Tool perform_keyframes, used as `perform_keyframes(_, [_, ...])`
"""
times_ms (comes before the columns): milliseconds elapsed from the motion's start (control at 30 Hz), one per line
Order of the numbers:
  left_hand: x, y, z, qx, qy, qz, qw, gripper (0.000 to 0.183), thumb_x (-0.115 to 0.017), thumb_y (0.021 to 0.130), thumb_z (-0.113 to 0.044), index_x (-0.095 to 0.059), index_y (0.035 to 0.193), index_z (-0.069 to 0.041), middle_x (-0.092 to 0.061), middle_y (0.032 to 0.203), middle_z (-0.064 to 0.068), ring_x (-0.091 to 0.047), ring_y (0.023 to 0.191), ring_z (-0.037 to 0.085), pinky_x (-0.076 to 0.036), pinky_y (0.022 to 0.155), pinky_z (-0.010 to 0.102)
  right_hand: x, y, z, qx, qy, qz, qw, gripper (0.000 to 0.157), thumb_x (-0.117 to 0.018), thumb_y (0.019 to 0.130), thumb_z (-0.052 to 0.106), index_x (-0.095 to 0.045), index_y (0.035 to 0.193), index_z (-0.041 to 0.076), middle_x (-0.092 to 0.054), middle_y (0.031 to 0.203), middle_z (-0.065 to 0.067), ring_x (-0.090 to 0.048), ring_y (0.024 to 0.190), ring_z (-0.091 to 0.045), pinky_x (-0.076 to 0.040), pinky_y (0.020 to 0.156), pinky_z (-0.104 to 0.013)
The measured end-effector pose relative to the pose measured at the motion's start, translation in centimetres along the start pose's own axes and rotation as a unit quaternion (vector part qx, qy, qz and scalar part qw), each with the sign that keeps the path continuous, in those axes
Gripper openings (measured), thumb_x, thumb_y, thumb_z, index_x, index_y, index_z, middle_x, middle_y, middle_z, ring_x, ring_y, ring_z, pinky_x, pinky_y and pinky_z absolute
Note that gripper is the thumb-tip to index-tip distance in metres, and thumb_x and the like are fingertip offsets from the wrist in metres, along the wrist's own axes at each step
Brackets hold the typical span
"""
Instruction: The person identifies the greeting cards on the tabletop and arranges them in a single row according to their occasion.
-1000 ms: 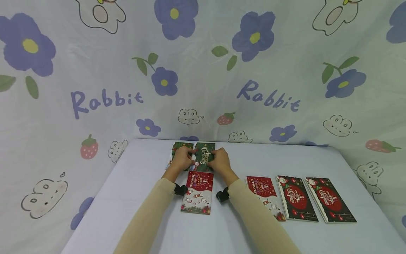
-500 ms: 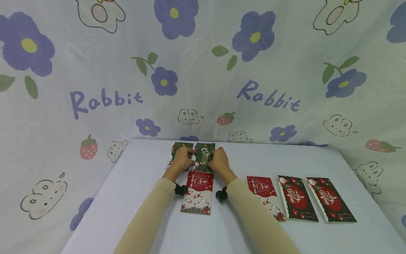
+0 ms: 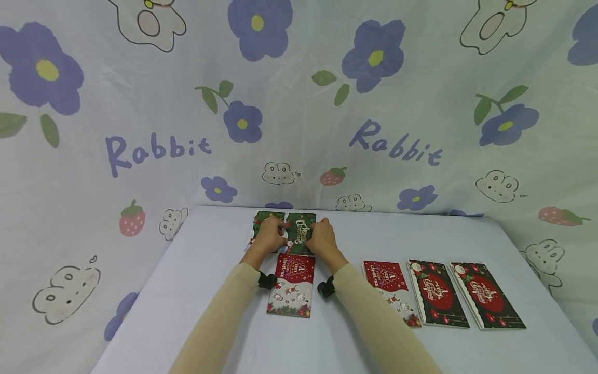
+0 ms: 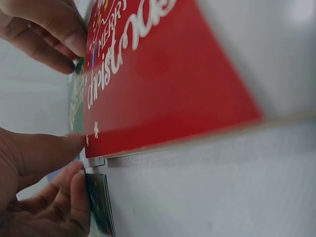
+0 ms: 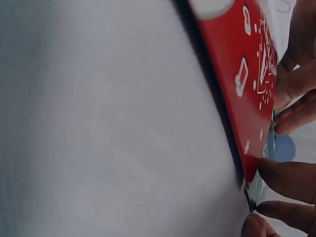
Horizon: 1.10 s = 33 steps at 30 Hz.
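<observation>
Towards the back of the table, both hands hold a green Christmas notebook (image 3: 299,226) by its opposite side edges. The left hand (image 3: 267,236) reaches over a second green notebook (image 3: 271,214), partly covering it, with thumb and a finger at the first one's left edge. From the other side, the right hand (image 3: 324,239) grips the right edge with thumb and fingers. Directly in front lies a red-and-white Christmas notebook (image 3: 290,288); its red cover (image 4: 163,94) fills much of the left wrist view. In the right wrist view, the right hand's fingers (image 5: 289,180) sit just past its corner.
To the right, another red-and-white notebook (image 3: 388,280) lies partly behind the right sleeve (image 3: 374,311). Beside it are two dark notebooks with red circles, one nearer (image 3: 439,293) and one farther right (image 3: 488,296). A printed cloth (image 3: 299,104) hangs behind the white table (image 3: 177,301).
The right hand has shifted very slightly left, still on the green notebook's edge. The left hand keeps nearly the same place, and the other notebooks stay put.
</observation>
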State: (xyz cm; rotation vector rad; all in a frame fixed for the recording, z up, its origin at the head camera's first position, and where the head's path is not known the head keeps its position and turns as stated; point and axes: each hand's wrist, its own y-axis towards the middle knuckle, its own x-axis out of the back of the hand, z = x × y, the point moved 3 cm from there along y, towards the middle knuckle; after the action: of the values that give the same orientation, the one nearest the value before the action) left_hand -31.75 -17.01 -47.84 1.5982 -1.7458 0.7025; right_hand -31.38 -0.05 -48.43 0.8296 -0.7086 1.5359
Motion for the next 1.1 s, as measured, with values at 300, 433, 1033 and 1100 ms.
perform_keyframes(300, [0.2,-0.2,0.0,-0.015,0.016,-0.010,0.9997,0.039,-0.081,0.079,0.009,-0.077,0.117,0.005,-0.062,0.098,0.014,-0.059,0.088,0.026,-0.052,0.078,0.042,0.2,-0.2,0.2,-0.010,0.010,0.008,1.000,0.052,-0.089,0.084,0.013,-0.071,0.128,-0.006,-0.056,0.121,-0.023,-0.059,0.112,-0.034,-0.052,0.102,-0.046])
perform_keyframes(433, [0.2,-0.3,0.0,-0.023,0.013,-0.014,0.9996,0.038,-0.081,0.078,0.009,-0.077,0.115,0.005,-0.064,0.099,0.014,-0.061,0.087,0.026,-0.053,0.079,0.042,0.3,-0.3,0.1,-0.015,0.028,0.008,0.999,0.054,-0.090,0.083,0.014,-0.070,0.129,-0.007,-0.056,0.119,-0.022,-0.058,0.110,-0.033,-0.052,0.102,-0.046])
perform_keyframes(1033, [0.8,-0.7,-0.2,0.004,-0.033,0.017,0.9993,0.036,-0.080,0.088,0.003,-0.074,0.124,0.004,-0.069,0.096,0.014,-0.064,0.086,0.025,-0.055,0.072,0.039,0.9,-0.8,-1.1,0.011,0.084,0.011,0.996,0.055,-0.083,0.082,0.005,-0.066,0.132,-0.011,-0.059,0.112,-0.020,-0.058,0.102,-0.031,-0.054,0.095,-0.046])
perform_keyframes(1100, [1.2,-0.8,-0.3,0.007,-0.055,0.013,0.9984,0.035,-0.079,0.090,0.002,-0.074,0.125,0.003,-0.070,0.095,0.015,-0.067,0.085,0.026,-0.055,0.071,0.039,1.2,-0.9,-1.3,0.009,0.101,0.011,0.995,0.055,-0.083,0.082,0.005,-0.066,0.132,-0.010,-0.060,0.109,-0.019,-0.058,0.099,-0.030,-0.054,0.090,-0.046])
